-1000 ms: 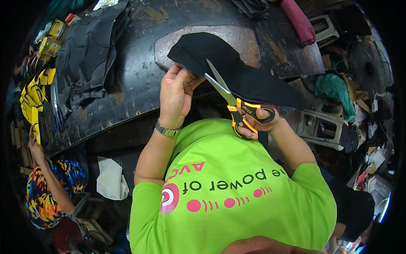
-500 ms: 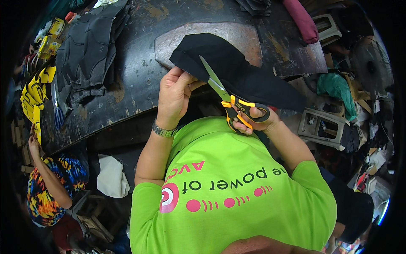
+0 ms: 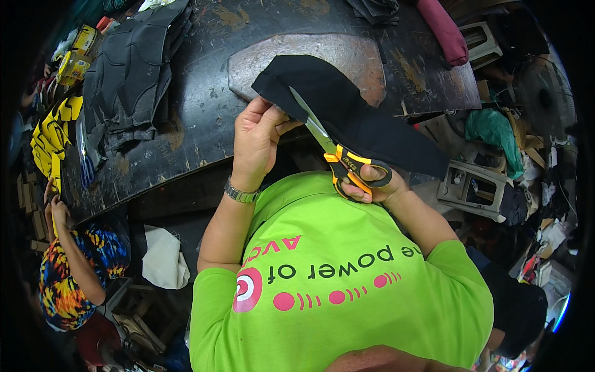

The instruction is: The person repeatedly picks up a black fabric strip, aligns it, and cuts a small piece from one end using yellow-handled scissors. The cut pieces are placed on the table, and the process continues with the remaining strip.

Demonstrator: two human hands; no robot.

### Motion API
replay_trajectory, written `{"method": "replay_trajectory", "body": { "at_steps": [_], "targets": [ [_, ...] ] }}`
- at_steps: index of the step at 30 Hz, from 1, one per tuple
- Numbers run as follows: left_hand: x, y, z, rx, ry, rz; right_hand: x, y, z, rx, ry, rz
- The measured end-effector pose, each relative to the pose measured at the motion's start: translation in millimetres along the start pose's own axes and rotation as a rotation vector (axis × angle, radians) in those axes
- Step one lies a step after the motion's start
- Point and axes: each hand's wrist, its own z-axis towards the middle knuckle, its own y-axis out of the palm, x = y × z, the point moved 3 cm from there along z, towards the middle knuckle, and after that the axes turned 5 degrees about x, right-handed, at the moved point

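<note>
My left hand (image 3: 265, 127) pinches the near left edge of a piece of black fabric (image 3: 347, 93) between thumb and fingers. The fabric stretches from there to the right, its far part over a worn brown board and its right end hanging past the table edge. In my right hand (image 3: 375, 183) is a pair of scissors (image 3: 339, 162) with orange and black handles, fingers through the loops. Their blades point up and left, one lying over the fabric beside my left hand. The other blade is mostly hidden.
The worn brown board (image 3: 248, 65) lies on a dark, scuffed table (image 3: 198, 118). Stacked dark grey pieces (image 3: 127, 74), blue-handled scissors (image 3: 87, 167) and yellow strips (image 3: 49, 136) are at the left, where another person (image 3: 77, 273) handles yellow material. A maroon roll (image 3: 443, 31) and plastic stools (image 3: 474, 189) stand right.
The scissors' handles and blades have come closer together around the fabric. The fabric's top has sunk slightly, while my left hand stays nearly in place. The other person's hands have shifted.
</note>
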Motion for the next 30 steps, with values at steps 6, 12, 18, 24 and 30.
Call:
{"method": "replay_trajectory", "body": {
  "at_steps": [6,12,18,24,30],
  "targets": [
    [3,-4,4,-0.035,0.039,0.002,1,2,-2,-0.002,0.009,0.019],
    [2,-8,6,-0.066,0.012,-0.030,-2,2,4,-0.003,0.024,0.021],
    [3,-11,3,-0.020,-0.068,-0.040,-1,4,13,-0.019,0.003,0.042],
    [10,-14,2,-0.029,-0.049,0.059,3,4,12,0.006,0.008,0.020],
    [6,-11,3,0.002,0.022,0.098,3,9,8,0.047,0.036,0.051]
  ]
}}
